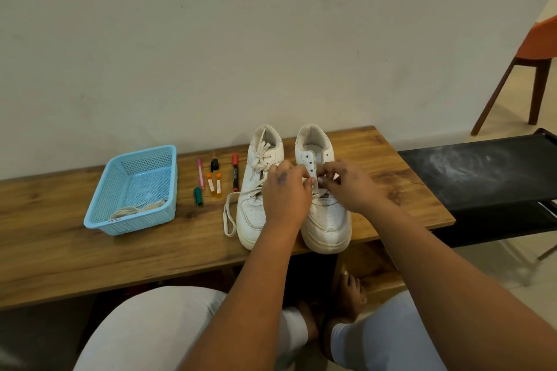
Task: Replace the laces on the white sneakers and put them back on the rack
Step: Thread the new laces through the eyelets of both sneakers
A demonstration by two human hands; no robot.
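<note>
both hands, left hand (286, 190) and right hand (346, 187), pinch a lace (316, 193) at the right sneaker (327, 220), about half threaded; beside it the left sneaker (256, 190) looks laced; racking remains.

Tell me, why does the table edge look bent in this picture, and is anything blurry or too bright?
Head view: the wide-angle lens bows the wooden table and stretches the forearms near the bottom. Lighting is soft and even, shadows faint, no glare. The left hand and right hand look slightly smeared over the right sneaker; the blue basket stays fairly sharp.
</note>
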